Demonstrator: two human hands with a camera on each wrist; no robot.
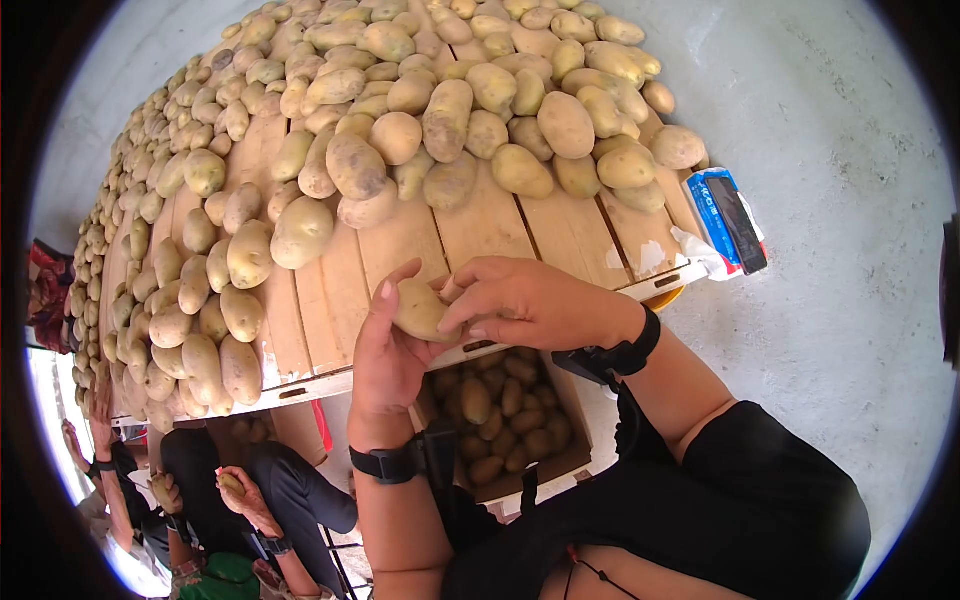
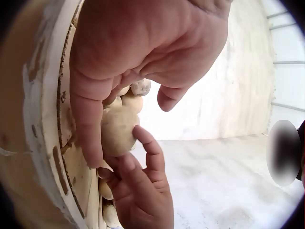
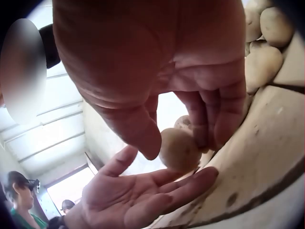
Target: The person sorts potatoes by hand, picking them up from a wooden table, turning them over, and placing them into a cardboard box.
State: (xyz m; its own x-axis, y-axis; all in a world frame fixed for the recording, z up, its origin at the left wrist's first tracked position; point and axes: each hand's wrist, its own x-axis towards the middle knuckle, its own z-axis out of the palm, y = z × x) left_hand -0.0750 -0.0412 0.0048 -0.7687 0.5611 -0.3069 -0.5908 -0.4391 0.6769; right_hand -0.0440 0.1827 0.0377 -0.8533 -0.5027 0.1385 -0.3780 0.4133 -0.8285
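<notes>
Over the near edge of the slatted wooden table [image 1: 480, 215], my right hand [image 1: 535, 305] pinches a pale yellow potato [image 1: 420, 310] between thumb and fingers. My left hand [image 1: 388, 360] lies palm up below it. Its fingers stretch out straight under the potato, and its thumb stands free in the right wrist view, where the potato [image 3: 180, 150] shows between the right thumb and fingertips. Loose potatoes [image 1: 355, 165] lie heaped across the table beyond both hands. Below my hands, under the table edge, stands a box [image 1: 545, 483] holding many potatoes.
A dark phone [image 1: 740, 228] leans on a blue package [image 1: 708, 205] at the table's right corner. To the lower left, other people sit along the table, one person's hand [image 1: 250, 497] holding a potato. A red strip [image 1: 322, 425] hangs from the table edge.
</notes>
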